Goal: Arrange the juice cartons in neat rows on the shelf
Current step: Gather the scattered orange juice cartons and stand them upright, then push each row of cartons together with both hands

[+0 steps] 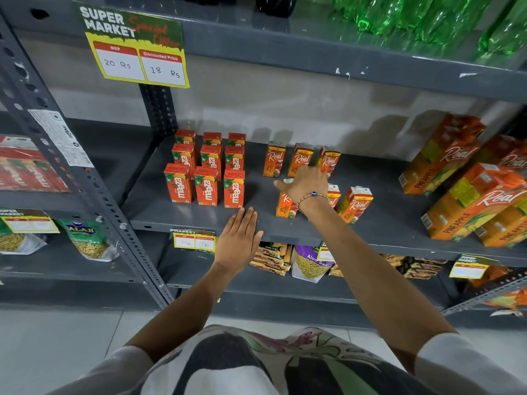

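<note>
On the grey shelf [256, 192], several small red Maaza cartons [208, 190] stand in neat rows of three at the left. Small orange Real cartons stand to their right: three in a back row [301, 159], three nearer the front. My right hand [305, 185] grips the top of the front-left Real carton [286, 206]; a beaded bracelet is on that wrist. A second front carton [333, 196] is partly hidden behind the wrist, and a third [355, 205] leans slightly at the right. My left hand [239, 238] lies flat and open on the shelf's front edge.
Large orange Real pineapple cartons [470, 201] lie stacked and tilted at the shelf's right end. Green bottles [427, 18] stand on the shelf above. Snack packets [310, 263] fill the shelf below. A slotted upright post [85, 178] and price signs [137, 49] sit at the left.
</note>
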`<state>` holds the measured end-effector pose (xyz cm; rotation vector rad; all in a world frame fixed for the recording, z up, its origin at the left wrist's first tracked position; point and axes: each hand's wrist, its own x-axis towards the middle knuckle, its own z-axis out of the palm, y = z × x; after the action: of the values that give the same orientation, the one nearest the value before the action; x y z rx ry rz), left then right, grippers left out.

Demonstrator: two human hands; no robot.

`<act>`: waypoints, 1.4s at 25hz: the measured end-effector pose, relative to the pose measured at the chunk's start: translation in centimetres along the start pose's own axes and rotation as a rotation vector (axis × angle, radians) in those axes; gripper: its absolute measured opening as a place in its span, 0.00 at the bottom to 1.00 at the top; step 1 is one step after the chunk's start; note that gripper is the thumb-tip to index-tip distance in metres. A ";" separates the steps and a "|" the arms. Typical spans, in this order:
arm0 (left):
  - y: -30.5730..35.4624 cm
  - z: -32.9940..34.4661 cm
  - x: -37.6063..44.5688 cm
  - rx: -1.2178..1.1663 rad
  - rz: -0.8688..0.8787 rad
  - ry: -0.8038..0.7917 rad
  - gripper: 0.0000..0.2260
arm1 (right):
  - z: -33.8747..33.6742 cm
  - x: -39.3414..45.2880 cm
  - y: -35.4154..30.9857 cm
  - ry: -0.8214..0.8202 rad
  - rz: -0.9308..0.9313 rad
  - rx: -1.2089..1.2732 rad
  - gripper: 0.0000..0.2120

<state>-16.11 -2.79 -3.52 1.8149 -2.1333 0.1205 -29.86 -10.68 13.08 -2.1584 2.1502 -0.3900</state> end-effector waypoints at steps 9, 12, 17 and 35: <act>4.8 -3.8 7.0 -0.937 -0.176 0.082 0.43 | -4.7 0.2 8.6 0.571 -0.189 0.492 0.09; 4.9 -3.2 9.2 -1.067 -0.296 -0.074 0.46 | -3.3 0.8 15.6 0.532 -0.011 0.846 0.09; 5.0 -1.2 10.2 -1.104 -0.375 -0.151 0.20 | 1.8 1.6 22.1 -0.316 0.025 1.050 0.27; 6.2 -2.2 9.8 -1.260 -0.430 -0.256 0.19 | 7.6 1.3 16.9 -0.436 -0.056 1.055 0.26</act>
<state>-22.93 -10.33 2.55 1.3846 -1.2571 -1.2853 -44.65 -13.31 2.04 -1.4808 1.1966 -0.7481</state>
